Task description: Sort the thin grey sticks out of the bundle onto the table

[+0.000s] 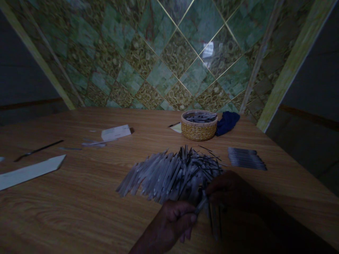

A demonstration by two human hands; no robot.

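My left hand (172, 222) pinches a slim clear plastic sleeve (201, 205) between thumb and fingers, low in the head view. My right hand (227, 188) is closed at the sleeve's other end, in deep shadow; its exact hold is hard to make out. Under my right hand, a few thin dark sticks (215, 220) point down toward the table. Just beyond both hands spreads a loose pile of sleeves (159, 176), many empty-looking on the left. Black thin sticks (203, 164) lie mixed in on the pile's right side.
Right of the pile lies a neat row of filled sleeves (245, 158). A woven basket (199, 132) holding more sleeves stands at the back beside a dark blue cloth (227, 122). On the left are a white packet (116, 132), a dark thin tool (39, 150) and a pale strip (31, 171).
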